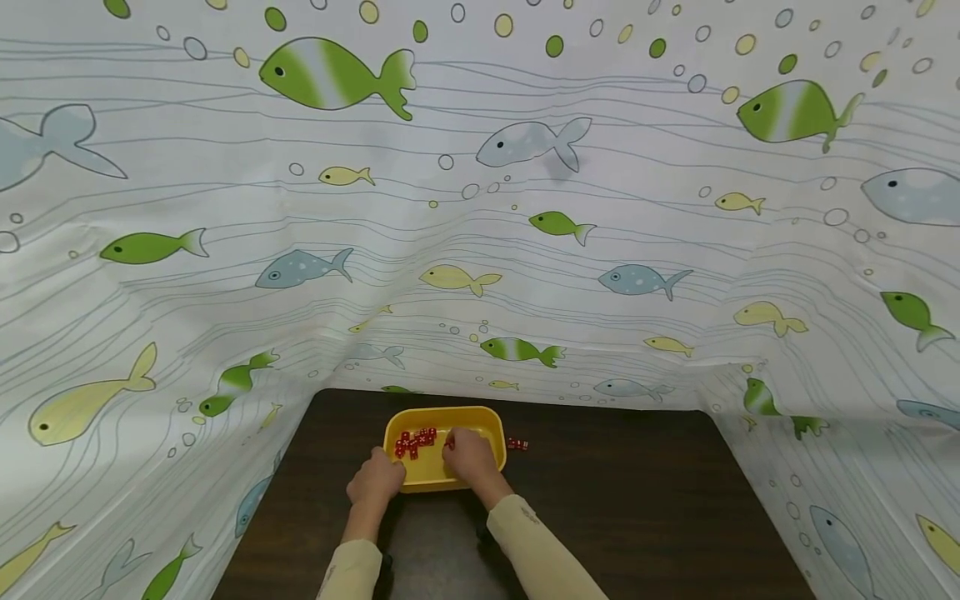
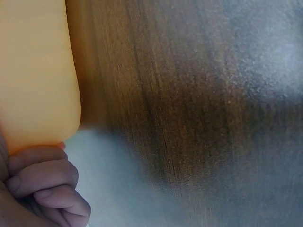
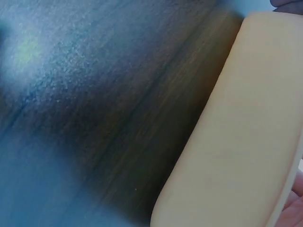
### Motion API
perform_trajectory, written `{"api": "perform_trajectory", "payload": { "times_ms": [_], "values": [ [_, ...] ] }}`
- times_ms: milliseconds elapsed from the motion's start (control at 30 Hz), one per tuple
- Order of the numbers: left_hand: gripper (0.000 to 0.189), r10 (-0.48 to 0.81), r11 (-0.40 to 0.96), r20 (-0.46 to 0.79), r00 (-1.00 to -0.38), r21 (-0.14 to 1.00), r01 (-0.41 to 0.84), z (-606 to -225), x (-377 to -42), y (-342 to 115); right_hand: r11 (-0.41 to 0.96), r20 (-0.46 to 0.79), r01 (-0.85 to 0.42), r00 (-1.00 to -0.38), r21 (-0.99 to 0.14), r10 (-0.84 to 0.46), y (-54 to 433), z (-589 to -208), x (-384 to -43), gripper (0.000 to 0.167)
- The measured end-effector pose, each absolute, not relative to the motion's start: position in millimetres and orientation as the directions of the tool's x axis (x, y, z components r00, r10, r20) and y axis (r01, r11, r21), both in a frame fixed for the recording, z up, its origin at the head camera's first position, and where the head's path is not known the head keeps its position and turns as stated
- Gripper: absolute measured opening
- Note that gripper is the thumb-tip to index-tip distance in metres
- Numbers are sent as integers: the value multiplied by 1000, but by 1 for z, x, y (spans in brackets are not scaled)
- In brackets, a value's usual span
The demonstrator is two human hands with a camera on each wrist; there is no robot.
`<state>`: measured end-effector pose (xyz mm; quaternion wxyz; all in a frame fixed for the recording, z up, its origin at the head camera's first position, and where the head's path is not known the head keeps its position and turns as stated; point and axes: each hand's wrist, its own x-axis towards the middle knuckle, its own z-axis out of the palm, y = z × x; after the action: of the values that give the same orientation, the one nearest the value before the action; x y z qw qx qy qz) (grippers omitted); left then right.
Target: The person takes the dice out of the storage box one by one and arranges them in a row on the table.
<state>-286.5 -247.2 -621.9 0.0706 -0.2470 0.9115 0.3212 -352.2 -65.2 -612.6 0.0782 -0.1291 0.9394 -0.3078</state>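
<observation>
A shallow yellow tray [image 1: 438, 486] with rounded corners rests on the dark wooden table. In its left half several red dice [image 1: 415, 442] with white pips lie in a loose cluster. My left hand [image 1: 377, 475] grips the tray's left rim near the front corner; in the left wrist view its fingers [image 2: 45, 175] curl against the tray wall [image 2: 38, 71]. Inside the tray, right of the cluster, my right hand [image 1: 472, 457] pinches a red die [image 1: 450, 444], mostly covered by the fingers. The right wrist view is mostly filled by the tray's outer wall [image 3: 232, 123].
A few more red dice [image 1: 517, 444] lie on the table just beyond the tray's right rim. Dark wood table [image 1: 637, 500] extends to the right. A white fish-patterned cloth [image 1: 525, 292] rises behind the table and along both sides.
</observation>
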Motion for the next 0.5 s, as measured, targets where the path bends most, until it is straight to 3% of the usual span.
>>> {"api": "perform_trajectory", "payload": {
  "times_ms": [500],
  "values": [
    [52,-381,681,-290,-878,554,-479,-622,-286,-249,704,34,-174,-978,-689,-208,-53,-601,-350,17]
  ]
}}
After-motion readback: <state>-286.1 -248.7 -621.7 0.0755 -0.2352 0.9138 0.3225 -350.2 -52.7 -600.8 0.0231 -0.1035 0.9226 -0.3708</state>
